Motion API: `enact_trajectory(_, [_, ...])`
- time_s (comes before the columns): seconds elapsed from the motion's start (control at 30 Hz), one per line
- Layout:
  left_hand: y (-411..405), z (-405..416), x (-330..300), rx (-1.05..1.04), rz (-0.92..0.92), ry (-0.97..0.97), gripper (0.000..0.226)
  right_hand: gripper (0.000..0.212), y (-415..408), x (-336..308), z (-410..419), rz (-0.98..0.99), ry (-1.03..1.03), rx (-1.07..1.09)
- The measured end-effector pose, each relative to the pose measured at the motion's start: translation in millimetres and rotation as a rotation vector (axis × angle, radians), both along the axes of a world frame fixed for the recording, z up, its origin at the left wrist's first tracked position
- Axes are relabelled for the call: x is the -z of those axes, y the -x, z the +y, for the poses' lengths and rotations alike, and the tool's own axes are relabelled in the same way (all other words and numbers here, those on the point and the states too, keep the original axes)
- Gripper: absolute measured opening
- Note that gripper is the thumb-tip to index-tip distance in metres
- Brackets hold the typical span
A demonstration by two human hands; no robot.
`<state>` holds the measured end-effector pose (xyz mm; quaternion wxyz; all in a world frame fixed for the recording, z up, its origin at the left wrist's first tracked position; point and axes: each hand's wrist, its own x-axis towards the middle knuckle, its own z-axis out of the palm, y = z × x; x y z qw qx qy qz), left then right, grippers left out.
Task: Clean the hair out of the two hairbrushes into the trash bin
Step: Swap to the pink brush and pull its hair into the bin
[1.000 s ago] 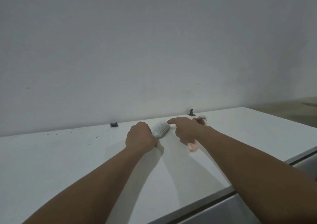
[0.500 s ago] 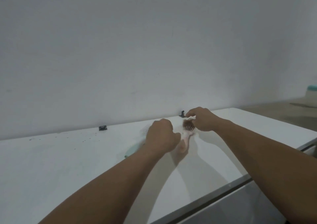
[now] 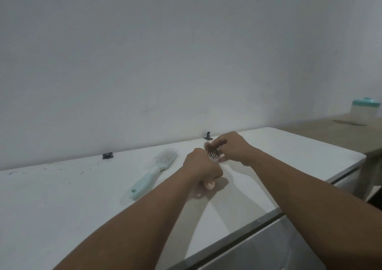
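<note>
From the head camera, the left hand (image 3: 201, 166) is wrapped tight around the handle of a pink hairbrush (image 3: 213, 156), holding it up over the middle of the white tabletop (image 3: 62, 197). The right hand (image 3: 231, 147) pinches a tuft of brown hair (image 3: 207, 145) at the bristles, fingers together. A mint-green hairbrush (image 3: 153, 172) lies flat, bristles up, just left of the hands, toward the tabletop's back edge. A teal-lidded container (image 3: 364, 111) stands far off at the right.

Left hand (image 3: 201, 166) grips pink hairbrush (image 3: 213, 157) handle; right hand (image 3: 231, 147) pinches brown hair (image 3: 207, 145) at bristles. Teal hairbrush (image 3: 154, 173) lies on white table (image 3: 62, 197).
</note>
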<state>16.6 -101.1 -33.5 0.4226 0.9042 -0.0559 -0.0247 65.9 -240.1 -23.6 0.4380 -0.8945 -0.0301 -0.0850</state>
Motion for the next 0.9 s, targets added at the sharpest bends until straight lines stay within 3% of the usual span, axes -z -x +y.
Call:
enact_trajectory(0.13, [19.1,-0.6,-8.4,0.063,0.153,0.128,0.014,0.015,15.9,-4.3,-2.3,0.044,-0.334,0.091])
enact_trajectory(0.27, [33.7,2.2,-7.1,0.099,0.184,0.219,0.015,0.016,47.9,-15.6,-9.2,0.055,-0.458,0.095])
enact_trajectory(0.33, [45.3,2.6,-8.1,0.130,0.216,0.274,0.013,0.021,63.6,-22.3,-14.8,0.073,-0.476,0.094])
enact_trajectory(0.47, [75.8,2.6,-11.0,0.200,0.274,0.333,0.016,0.054,95.1,-34.2,-33.0,0.104,-0.485,0.073])
enact_trajectory(0.67, [111.7,-7.3,-10.6,0.293,0.257,0.375,0.038,0.032,149.5,-46.9,-65.3,0.059,-0.351,0.073])
enact_trajectory(0.9, [160.9,-44.9,8.2,0.411,0.403,0.479,0.013,0.021,217.8,-31.2,-104.0,0.107,-0.372,0.096])
